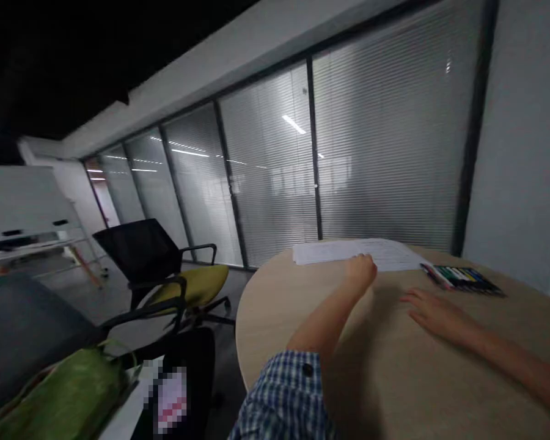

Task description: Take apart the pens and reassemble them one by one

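A white sheet of paper [348,252] lies at the far edge of a round wooden table [394,379]. My left hand [361,271] reaches out to the paper's near edge, its fingers curled and touching the sheet; whether it grips the paper is unclear. My right hand [433,310] rests flat on the tabletop with fingers stretched out, holding nothing. A row of coloured marker pens [461,278] lies just beyond my right hand, to the right of the paper. My left arm wears a blue checked sleeve [288,397].
An office chair with a black back and yellow-green seat [165,269] stands left of the table. A green bag [68,391] sits at the lower left. A whiteboard [27,214] stands at the far left. Glass walls with blinds [348,159] run behind the table.
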### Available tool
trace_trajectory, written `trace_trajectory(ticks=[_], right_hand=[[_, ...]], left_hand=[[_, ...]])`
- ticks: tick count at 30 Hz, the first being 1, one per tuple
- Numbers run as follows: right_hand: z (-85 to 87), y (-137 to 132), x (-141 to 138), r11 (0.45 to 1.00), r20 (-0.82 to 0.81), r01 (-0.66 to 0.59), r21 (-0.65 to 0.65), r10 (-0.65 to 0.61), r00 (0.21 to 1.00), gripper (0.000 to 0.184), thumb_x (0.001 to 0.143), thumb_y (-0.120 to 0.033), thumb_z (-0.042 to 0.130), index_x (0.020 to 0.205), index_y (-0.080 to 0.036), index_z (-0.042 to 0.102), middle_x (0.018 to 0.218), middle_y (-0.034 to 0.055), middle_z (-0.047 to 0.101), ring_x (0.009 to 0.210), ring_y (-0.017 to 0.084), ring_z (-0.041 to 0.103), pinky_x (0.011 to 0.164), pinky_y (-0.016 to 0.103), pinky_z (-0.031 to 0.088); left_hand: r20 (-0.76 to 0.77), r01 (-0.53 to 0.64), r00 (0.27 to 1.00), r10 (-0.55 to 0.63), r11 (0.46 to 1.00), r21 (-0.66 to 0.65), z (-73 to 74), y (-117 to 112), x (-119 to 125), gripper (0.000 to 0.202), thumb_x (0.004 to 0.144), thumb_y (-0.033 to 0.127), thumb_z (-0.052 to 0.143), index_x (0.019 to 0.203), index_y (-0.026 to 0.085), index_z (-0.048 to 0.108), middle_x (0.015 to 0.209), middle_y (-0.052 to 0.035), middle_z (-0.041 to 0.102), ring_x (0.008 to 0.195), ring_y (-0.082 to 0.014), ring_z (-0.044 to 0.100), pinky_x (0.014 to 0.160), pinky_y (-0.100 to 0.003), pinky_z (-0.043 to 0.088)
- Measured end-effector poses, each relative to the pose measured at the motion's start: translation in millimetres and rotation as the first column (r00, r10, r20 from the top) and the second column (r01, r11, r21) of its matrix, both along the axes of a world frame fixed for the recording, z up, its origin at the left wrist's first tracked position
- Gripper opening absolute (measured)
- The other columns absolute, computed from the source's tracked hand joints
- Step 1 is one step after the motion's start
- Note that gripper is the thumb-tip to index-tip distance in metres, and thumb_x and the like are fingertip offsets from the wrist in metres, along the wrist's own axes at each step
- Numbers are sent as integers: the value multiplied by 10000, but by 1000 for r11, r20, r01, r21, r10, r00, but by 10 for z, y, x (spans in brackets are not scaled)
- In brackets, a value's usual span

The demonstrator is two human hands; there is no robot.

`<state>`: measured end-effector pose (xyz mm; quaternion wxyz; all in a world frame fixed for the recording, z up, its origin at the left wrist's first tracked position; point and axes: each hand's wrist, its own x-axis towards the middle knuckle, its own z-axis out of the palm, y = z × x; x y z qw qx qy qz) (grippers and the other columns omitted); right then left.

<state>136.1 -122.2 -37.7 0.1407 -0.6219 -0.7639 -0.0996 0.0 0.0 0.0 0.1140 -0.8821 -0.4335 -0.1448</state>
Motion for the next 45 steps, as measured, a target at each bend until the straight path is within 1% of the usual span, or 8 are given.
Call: trace_trajectory(ticks=[5,8,11,16,20,26,36,45], right_hand=[[-163,555,181,1000,-28,13,13,-12,1000,502,721,-336,322,1091,-84,549,1162,148,533,1065,249,494,928,381,364],[-346,941,223,996,-24,73,49,-72,997,558,737,-329,278,1133,-4,501,1199,180,492,1112,247,452,967,364,320],[-632,1207,271,988,-31,110,107,-107,994,571,746,-361,270,1123,-5,508,1222,175,471,1150,258,406,977,373,305],[-1136,1312,417,989,-54,143,45,-140,989,603,749,-432,263,1119,-32,521,1219,169,476,1149,266,405,964,388,322],[-1335,1325,516,988,-77,109,106,-101,992,559,754,-435,272,1105,-88,535,1229,145,474,1155,257,399,954,402,333],[-1304,1314,539,986,-142,121,116,-104,984,494,736,-411,299,1040,-132,572,1181,125,524,1118,261,443,926,407,365],[-1145,1193,441,983,-43,146,107,-142,989,545,755,-406,282,1080,-69,559,1178,144,522,1114,261,448,954,393,341],[-1033,1113,356,986,-11,105,127,-104,995,532,779,-361,263,1065,-30,566,1156,174,532,1092,262,469,943,400,351]], left_hand=[[-49,-18,999,13,994,-106,-323,177,-459,239,854,250,477,1073,155,495,1076,-73,526,879,-192,554,732,-379,472],[-52,45,997,-53,987,-155,-422,278,-535,246,851,255,481,1075,155,494,1081,-74,524,886,-195,552,738,-385,469],[-29,115,992,-122,977,-177,-491,353,-511,263,847,261,488,1086,151,486,1095,-77,515,907,-206,544,752,-400,460],[3,147,989,-150,969,-197,-609,406,-490,418,843,402,437,1173,146,417,1245,-110,414,1105,-265,410,892,-470,330],[3,151,988,-155,960,-235,-666,422,-507,568,837,505,258,1222,99,354,1307,-145,356,1195,-255,288,952,-428,252],[26,154,988,-152,954,-258,-680,433,-482,588,814,498,244,1219,85,350,1309,-153,352,1198,-262,278,959,-433,224],[38,151,988,-146,957,-247,-671,428,-473,567,831,493,262,1214,87,361,1310,-156,353,1198,-266,280,960,-440,230],[58,153,988,-146,976,-153,-632,386,-503,339,844,340,473,1131,161,460,1198,-91,453,1045,-252,465,860,-474,365]])
